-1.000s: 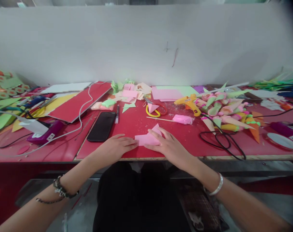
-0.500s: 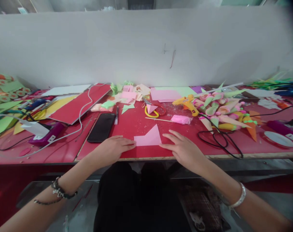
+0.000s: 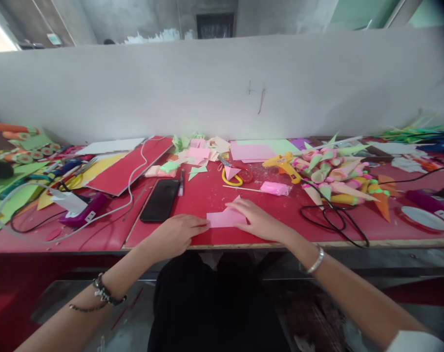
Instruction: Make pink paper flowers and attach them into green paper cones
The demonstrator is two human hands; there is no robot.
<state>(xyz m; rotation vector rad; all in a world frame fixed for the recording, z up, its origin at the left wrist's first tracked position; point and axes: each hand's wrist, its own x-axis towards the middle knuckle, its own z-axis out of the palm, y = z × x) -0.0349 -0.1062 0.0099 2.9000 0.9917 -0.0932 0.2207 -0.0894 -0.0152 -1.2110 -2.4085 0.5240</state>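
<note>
A small piece of pink paper (image 3: 219, 220) lies on the red tabletop in front of me, with a folded peak partly hidden by fingers. My left hand (image 3: 178, 232) is closed, its fingertips gripping the paper's left end. Over the right part reaches my right hand (image 3: 256, 220), fingers on the raised flap and thumb near the lower right corner, gripping the paper between them. Just beyond lie yellow-and-red scissors (image 3: 237, 180) with a small pink paper triangle (image 3: 230, 172) on them, a thin stick (image 3: 243, 188) and a pink packet (image 3: 275, 188).
A black phone (image 3: 160, 200) and a pen (image 3: 181, 183) lie left of the paper. To the right are a yellow glue gun (image 3: 283, 166), its looping black cord (image 3: 333, 224) and a heap of paper cones (image 3: 331, 171). Purple power strips (image 3: 84, 210) stand on both sides. A grey wall (image 3: 192, 93) rises behind.
My right hand has moved left from the paper's right corner onto its raised flap, covering much of it. My left hand stays at the left end. The view has tilted up slightly.
</note>
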